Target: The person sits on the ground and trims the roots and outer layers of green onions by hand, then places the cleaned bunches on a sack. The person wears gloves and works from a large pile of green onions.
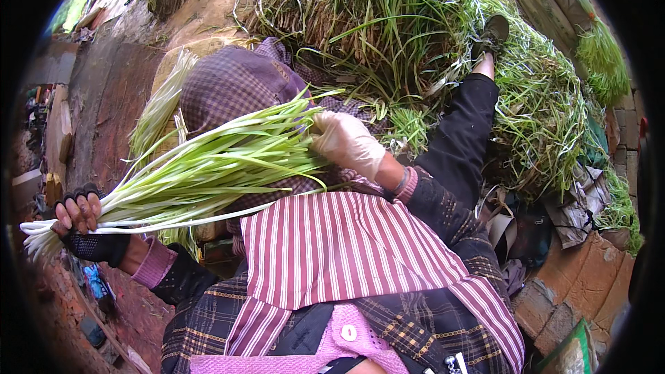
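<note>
A long bunch of leafy greens, which look like garlic chives, stretches across in front of my raised, checked-cloth-covered knee. My left hand, in a black fingerless glove, grips the white stem end, and the pale bases stick out past the fist. At the other end, my right hand wears a thin pale glove. Its fingers are closed around the green leaf tips, and leaves partly hide the fingertips. A few loose white stems hang below the bunch, near my striped apron.
A large heap of uncleaned greens with brown roots lies ahead. Loose leaf litter is piled beside my stretched-out leg. Another pale-stemmed bunch rests left of my knee. Tied bundles stand at the far right, and bricks lie nearer.
</note>
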A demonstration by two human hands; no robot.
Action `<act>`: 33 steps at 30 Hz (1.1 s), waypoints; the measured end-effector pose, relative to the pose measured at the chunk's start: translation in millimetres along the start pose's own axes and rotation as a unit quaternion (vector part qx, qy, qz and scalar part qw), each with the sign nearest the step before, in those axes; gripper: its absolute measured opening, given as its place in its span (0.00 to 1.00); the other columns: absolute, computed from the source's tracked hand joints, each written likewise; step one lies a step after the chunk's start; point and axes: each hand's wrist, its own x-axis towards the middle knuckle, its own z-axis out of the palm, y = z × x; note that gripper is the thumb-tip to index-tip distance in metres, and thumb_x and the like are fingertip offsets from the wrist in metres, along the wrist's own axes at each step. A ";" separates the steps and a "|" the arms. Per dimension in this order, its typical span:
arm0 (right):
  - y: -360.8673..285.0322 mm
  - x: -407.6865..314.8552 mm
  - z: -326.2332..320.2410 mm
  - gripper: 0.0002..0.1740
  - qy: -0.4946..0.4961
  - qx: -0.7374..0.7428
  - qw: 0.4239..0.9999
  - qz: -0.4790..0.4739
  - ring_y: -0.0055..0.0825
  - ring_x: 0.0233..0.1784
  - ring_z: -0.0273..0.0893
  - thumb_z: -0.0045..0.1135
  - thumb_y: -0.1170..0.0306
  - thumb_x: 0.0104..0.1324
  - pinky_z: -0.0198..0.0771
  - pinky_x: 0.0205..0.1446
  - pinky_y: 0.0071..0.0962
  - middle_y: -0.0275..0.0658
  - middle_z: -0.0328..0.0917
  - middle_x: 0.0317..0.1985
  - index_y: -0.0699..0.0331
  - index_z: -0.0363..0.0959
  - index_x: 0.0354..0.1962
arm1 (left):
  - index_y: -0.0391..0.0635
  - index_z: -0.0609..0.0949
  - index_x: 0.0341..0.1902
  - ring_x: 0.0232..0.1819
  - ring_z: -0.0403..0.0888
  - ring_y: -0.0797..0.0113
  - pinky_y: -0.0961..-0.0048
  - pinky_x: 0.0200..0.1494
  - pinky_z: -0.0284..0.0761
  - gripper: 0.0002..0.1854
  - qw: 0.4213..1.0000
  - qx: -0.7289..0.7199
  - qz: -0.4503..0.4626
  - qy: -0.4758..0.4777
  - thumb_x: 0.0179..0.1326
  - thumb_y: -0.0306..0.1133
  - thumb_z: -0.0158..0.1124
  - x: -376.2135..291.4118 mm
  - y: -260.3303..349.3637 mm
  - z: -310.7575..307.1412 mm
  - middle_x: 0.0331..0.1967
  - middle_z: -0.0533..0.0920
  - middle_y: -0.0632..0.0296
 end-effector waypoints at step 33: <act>109.1 -6.2 -43.0 0.14 -0.032 -0.015 0.979 0.202 0.28 0.22 0.73 0.58 0.62 0.60 0.67 0.29 0.32 0.41 0.76 0.20 0.66 0.77 0.31 | 0.51 0.68 0.27 0.11 0.59 0.80 0.76 0.26 0.65 0.15 0.993 -0.091 -0.020 -0.073 0.69 0.43 0.52 -17.3 -21.8 23.3 0.14 0.64 0.71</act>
